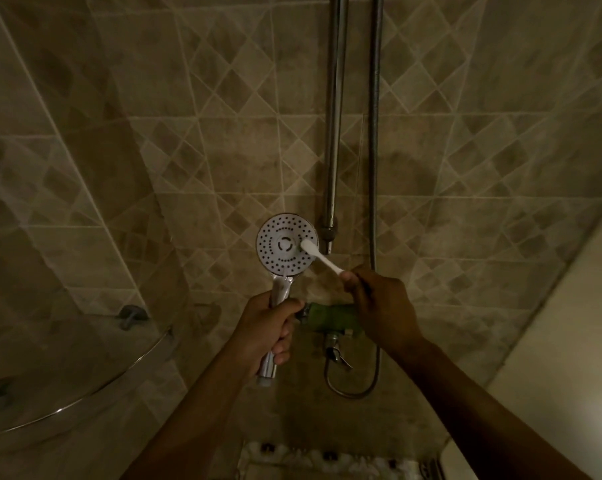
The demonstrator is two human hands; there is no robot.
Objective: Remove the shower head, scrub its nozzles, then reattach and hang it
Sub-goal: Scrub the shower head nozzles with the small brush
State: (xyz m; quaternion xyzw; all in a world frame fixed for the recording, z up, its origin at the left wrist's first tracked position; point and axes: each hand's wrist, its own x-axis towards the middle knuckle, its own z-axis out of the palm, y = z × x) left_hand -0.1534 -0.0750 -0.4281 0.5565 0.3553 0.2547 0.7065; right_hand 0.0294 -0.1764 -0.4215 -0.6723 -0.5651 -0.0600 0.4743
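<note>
Left hand [270, 329] fisted on shower head [287, 249] handle | right hand [382, 303] pinching toothbrush [318, 255]

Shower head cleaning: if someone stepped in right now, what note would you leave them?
Left hand: gripping the shower head by its handle, face toward the camera.
Right hand: holding a white toothbrush, bristles on the right side of the nozzle face.
Done: head is off the hose.
Left: finish scrubbing the nozzles, screw the head back on, hang it on the rail.
</note>
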